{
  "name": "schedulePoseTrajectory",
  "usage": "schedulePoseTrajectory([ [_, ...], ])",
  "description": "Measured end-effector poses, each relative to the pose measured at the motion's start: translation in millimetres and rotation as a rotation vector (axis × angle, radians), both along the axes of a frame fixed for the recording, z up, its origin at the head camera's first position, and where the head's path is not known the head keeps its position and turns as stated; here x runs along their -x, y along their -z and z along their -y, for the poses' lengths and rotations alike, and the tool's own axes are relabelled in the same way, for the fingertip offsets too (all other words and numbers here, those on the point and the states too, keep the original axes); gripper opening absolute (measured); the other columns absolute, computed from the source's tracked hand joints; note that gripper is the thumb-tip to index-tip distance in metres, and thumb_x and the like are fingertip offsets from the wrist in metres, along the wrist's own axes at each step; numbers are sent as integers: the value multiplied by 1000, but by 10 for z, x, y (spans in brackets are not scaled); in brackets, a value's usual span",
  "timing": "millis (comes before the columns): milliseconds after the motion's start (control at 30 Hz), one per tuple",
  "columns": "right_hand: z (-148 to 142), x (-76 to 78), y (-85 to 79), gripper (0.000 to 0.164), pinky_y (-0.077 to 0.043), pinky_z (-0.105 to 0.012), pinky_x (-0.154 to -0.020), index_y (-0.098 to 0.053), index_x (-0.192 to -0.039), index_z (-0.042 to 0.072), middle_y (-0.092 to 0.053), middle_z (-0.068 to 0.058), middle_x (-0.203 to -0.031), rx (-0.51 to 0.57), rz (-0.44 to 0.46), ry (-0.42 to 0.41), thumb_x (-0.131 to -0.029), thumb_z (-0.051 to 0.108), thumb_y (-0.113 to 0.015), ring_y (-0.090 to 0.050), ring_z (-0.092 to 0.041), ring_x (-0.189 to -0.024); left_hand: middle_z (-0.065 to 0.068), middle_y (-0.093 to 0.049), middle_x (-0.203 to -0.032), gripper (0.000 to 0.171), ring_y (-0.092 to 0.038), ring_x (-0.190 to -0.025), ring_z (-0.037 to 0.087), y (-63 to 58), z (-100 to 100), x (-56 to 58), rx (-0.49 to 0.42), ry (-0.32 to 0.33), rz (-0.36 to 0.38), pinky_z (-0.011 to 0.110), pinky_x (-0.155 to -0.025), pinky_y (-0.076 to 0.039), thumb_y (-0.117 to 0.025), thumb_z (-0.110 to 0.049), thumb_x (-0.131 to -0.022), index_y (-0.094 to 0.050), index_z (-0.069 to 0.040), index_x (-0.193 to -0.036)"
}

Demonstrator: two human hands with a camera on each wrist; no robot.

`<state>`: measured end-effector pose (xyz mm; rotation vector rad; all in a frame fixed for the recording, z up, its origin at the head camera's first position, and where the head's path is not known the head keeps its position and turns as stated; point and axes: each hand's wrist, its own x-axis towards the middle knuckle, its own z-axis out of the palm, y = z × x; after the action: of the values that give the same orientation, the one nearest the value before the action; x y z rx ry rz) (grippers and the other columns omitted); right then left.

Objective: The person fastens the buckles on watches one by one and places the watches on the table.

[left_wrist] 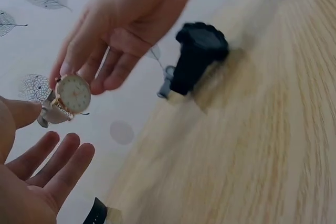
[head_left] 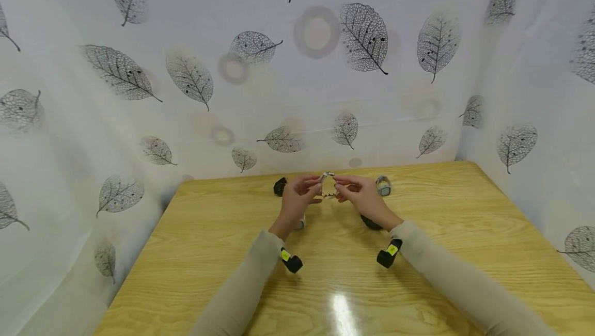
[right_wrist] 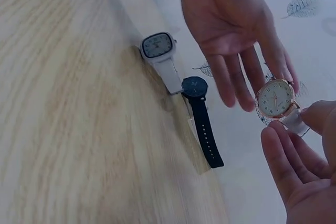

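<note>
Between both hands, raised above the far part of the table, is a wristwatch (head_left: 329, 195) with a round white dial, a rose-gold rim and a pale strap. My left hand (head_left: 297, 199) pinches one side of it, the thumb lying on the strap in the left wrist view. My right hand (head_left: 364, 195) pinches the other side; in the right wrist view its thumb and fingers hold the pale strap beside the dial (right_wrist: 275, 98). The other fingers of both hands are loosely spread. Part of the strap is hidden behind the fingers.
Several other watches lie around on the wooden table (head_left: 209, 253): a black one (head_left: 280, 186) at far left, a white square-faced one (right_wrist: 157, 45) near the left wrist, a grey one (head_left: 384, 186) at far right, and a chunky black one (left_wrist: 202, 51) under the right wrist. Leaf-patterned cloth (head_left: 288, 93) hangs behind.
</note>
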<state>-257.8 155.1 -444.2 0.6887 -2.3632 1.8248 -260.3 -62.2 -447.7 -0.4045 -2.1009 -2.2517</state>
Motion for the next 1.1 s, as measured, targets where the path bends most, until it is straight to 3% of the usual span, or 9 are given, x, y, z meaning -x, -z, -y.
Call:
schedulePoseTrajectory([
  [167, -67, 50, 25, 33, -61, -53, -81, -68, -134, 8, -74, -13, -107, -1, 20, 4, -103, 18, -66, -76, -27, -82, 23, -71, -118, 31, -70, -97, 46, 47, -4, -25, 160, 30, -89, 52, -77, -63, -70, -14, -100, -70, -2, -129],
  [333, -85, 60, 40, 33, -60, -56, -81, -67, -134, 9, -73, -15, -110, -3, 28, -5, -103, 18, -66, -76, -23, -82, 22, -74, -111, 26, -72, -92, 41, 55, -28, -32, 188, 24, -91, 49, -75, -63, -71, -13, -99, -73, -2, -123],
  [467, -87, 80, 40, 33, -61, -55, -79, -67, -135, 7, -74, -17, -111, -21, 47, -9, -103, 17, -66, -75, -32, -85, 25, -73, -109, 23, -74, -88, 31, 67, -41, 2, 155, 25, -25, 43, -75, -64, -72, -11, -98, -74, -3, -119],
  [600, -94, 140, 16, 36, -60, -56, -81, -65, -137, 3, -72, -23, -114, -40, 106, -9, -103, 16, -65, -73, -43, -92, 28, -71, -113, 21, -74, -88, 26, 70, -65, 91, 121, 33, 93, 45, -80, -63, -72, -12, -98, -75, -6, -118],
  [700, -94, 206, -27, 37, -60, -56, -84, -63, -139, 2, -70, -25, -118, -74, 152, -1, -104, 17, -64, -73, -42, -95, 24, -73, -110, 24, -74, -90, 28, 49, -91, 176, 93, 35, 168, 46, -83, -63, -71, -13, -99, -74, -3, -120],
  [833, -87, 294, -96, 37, -59, -55, -87, -61, -139, -1, -68, -28, -122, -122, 177, 7, -105, 14, -62, -73, -39, -94, 18, -76, -102, 29, -74, -92, 33, 24, -122, 282, 58, 35, 214, 42, -82, -63, -71, -10, -99, -70, 5, -124],
  [1100, -112, 434, -105, 36, -60, -51, -88, -61, -139, -3, -64, -28, -128, -191, 263, 24, -106, 11, -60, -74, -34, -95, 20, -76, -97, 22, -76, -87, 34, 74, -211, 420, 49, 4, 266, 41, -80, -63, -71, -8, -98, -74, 3, -117],
])
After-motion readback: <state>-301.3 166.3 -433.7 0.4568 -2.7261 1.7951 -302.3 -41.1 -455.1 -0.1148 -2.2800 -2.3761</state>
